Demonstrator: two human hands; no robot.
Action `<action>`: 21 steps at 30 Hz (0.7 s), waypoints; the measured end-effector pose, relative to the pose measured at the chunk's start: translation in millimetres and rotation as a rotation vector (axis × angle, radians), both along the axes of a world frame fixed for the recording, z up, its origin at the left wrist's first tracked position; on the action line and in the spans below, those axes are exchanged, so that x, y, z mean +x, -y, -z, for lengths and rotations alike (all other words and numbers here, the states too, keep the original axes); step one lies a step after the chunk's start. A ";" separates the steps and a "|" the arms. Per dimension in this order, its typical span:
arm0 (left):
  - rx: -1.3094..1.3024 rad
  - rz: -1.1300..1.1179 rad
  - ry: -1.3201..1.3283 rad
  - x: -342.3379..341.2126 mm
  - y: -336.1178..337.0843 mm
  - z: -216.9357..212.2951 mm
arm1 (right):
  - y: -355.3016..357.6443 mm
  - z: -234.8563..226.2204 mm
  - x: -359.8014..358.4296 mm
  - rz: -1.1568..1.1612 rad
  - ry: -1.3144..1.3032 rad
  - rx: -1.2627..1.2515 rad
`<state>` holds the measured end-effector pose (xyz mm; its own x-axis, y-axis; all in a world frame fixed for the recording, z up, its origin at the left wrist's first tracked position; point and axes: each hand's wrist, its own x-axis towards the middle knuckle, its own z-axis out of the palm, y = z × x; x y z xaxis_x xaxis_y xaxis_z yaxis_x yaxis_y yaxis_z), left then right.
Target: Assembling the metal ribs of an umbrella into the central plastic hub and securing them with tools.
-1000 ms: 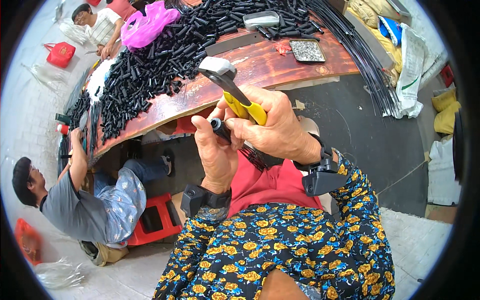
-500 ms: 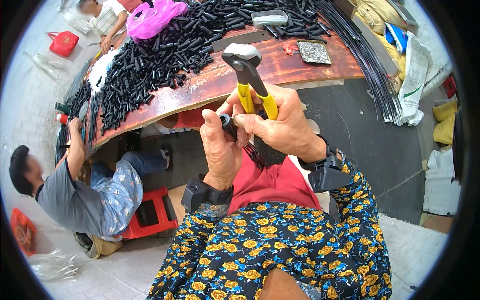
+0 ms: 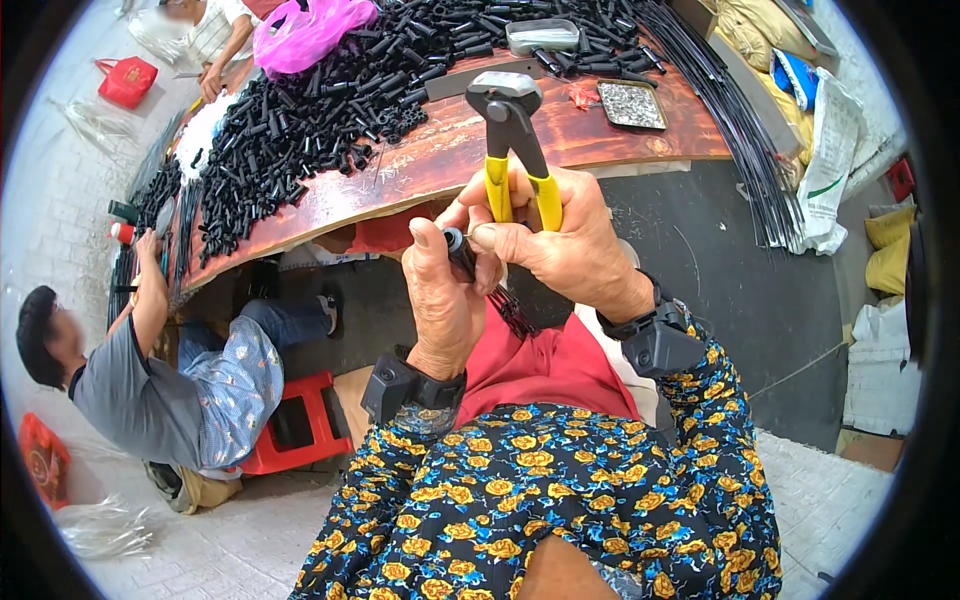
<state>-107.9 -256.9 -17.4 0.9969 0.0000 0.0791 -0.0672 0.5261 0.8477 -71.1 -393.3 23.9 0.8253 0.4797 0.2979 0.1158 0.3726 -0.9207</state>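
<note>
My right hand is closed around the yellow handles of a pair of end-cutting pincers, whose metal jaws point up and away from me. In my left hand a short black tube is gripped between thumb and fingers, its open end facing up. My right thumb and fingertips meet close beside that end; anything small pinched there is too hidden to tell. Below my hands, thin dark rods show over the red cloth on my lap.
A reddish wooden table carries a big heap of black tubes, a tray of small metal pieces, a clear box and a pink bag. Long black rods overhang its right side. A co-worker sits at left by a red stool.
The pincers have swung slightly to the right and stand a little more upright. Both hands keep their grip near the tube's end, almost in place.
</note>
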 end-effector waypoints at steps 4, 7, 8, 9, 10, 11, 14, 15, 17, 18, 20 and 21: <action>0.006 -0.015 -0.017 -0.9 1.8 -2.5 | -0.4 -0.9 -0.1 0.004 -0.007 0.018; 0.014 0.022 0.028 1.1 -0.4 1.3 | -0.8 2.7 -0.3 0.043 0.023 0.024; 0.012 0.022 0.027 1.6 1.1 2.1 | -2.0 4.8 -1.3 0.043 0.022 0.022; 0.011 -0.033 0.022 2.6 4.0 2.7 | -4.0 7.2 -2.6 0.214 0.256 -0.093; 0.009 -0.088 0.017 3.5 6.7 2.5 | -5.1 9.0 -4.2 0.384 0.489 -0.209; 0.032 -0.081 0.038 3.7 9.3 -0.8 | -4.6 10.3 -5.8 0.466 0.631 -0.244; 0.041 -0.030 0.049 0.9 4.9 -5.9 | -0.7 3.7 -5.8 0.329 0.550 -0.256; 0.021 0.030 0.039 1.3 1.8 -5.6 | 4.0 -0.9 -4.3 0.157 0.297 -0.192; -0.009 0.073 0.008 1.9 4.0 -9.6 | 7.2 -1.7 6.1 -0.043 0.070 -0.091; -0.011 0.071 0.006 1.2 5.8 -6.7 | 6.1 -2.7 9.2 -0.045 0.069 -0.094; -0.012 -0.086 -0.023 -0.2 7.7 1.5 | 4.2 -7.6 11.2 0.004 0.242 -0.224; -0.022 -0.088 -0.027 0.2 3.4 2.8 | 5.7 -12.1 9.9 0.023 0.233 -0.264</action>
<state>-107.7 -260.2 -20.2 0.9946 0.0896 0.0516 -0.0919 0.5373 0.8384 -61.2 -399.0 36.0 0.7614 0.5473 0.3474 0.3396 0.1196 -0.9329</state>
